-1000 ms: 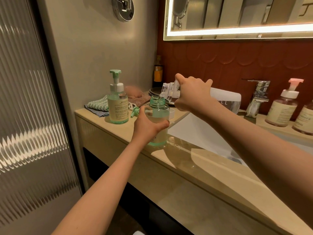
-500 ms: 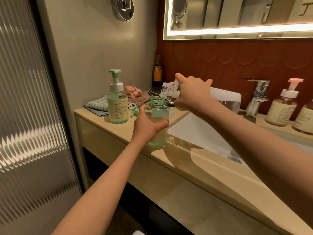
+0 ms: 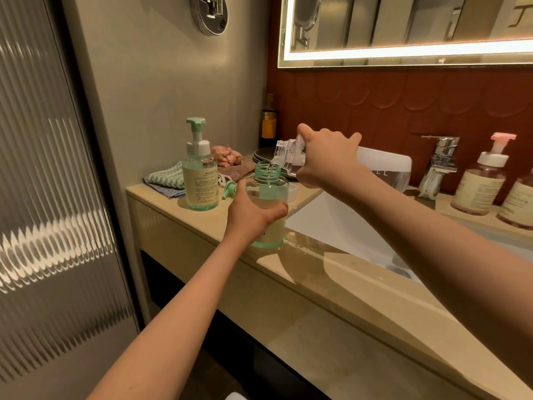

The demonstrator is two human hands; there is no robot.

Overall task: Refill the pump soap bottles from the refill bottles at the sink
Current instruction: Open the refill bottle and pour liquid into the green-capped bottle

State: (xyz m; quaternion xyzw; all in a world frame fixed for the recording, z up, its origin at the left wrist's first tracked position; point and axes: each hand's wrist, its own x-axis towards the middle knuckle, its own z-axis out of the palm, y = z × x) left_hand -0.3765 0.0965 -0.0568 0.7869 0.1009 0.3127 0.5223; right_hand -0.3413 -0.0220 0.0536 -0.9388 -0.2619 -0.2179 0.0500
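Green-necked translucent soap bottle (image 3: 271,194), clasped in our left grip (image 3: 251,217), wants a thin stream from the clear refill bottle (image 3: 284,154) our right grip (image 3: 326,160) clutches.

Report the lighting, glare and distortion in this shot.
Head view: dim, warm light; the mirror light strip is blown out; bright reflections streak the ribbed glass panel; the countertop shines by the sink; wide-angle distortion slants the panel's edge; the left hand on the open bottle and the right hand tilting the refill bottle look sharp.
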